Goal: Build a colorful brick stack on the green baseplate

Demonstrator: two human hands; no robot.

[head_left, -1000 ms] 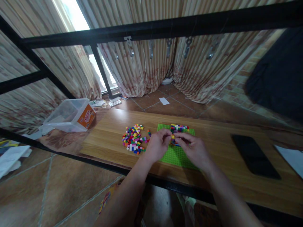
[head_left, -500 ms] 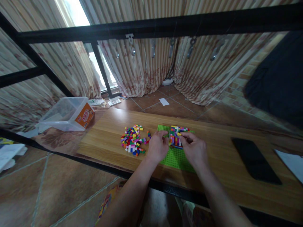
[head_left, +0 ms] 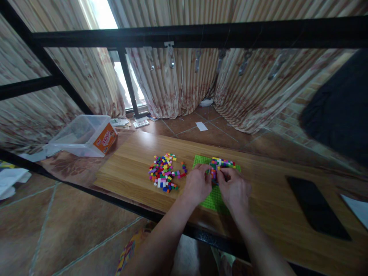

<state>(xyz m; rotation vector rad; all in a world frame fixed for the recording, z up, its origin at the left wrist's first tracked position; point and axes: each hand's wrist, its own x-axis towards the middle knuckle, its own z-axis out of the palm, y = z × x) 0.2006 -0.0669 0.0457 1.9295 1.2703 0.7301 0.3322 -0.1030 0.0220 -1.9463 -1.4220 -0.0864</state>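
Note:
A build of many-coloured toy bricks (head_left: 224, 162) sits on a green studded baseplate (head_left: 212, 201), partly covered by my hands. My right hand (head_left: 235, 188) is closed in a pinch at the build's front, with a small yellow brick (head_left: 219, 168) at its fingertips. On the build's left side is my left hand (head_left: 198, 184), its fingers curled together at the bricks' edge. What its fingertips hold, if anything, is hidden. Left of that hand lies a loose pile of small coloured bricks (head_left: 163, 171) on the wooden table (head_left: 129, 168).
A clear plastic box (head_left: 77, 134) with an orange label stands beyond the table's left end. On the right lie a black flat slab (head_left: 316, 207) and a white sheet (head_left: 356, 209). A black metal bar (head_left: 184, 36) with hanging hooks crosses above, before striped curtains (head_left: 184, 88).
My left hand has moved in against the build's left side. My right hand has come lower, toward the build's front, with its pinch kept. The camera view has shifted slightly.

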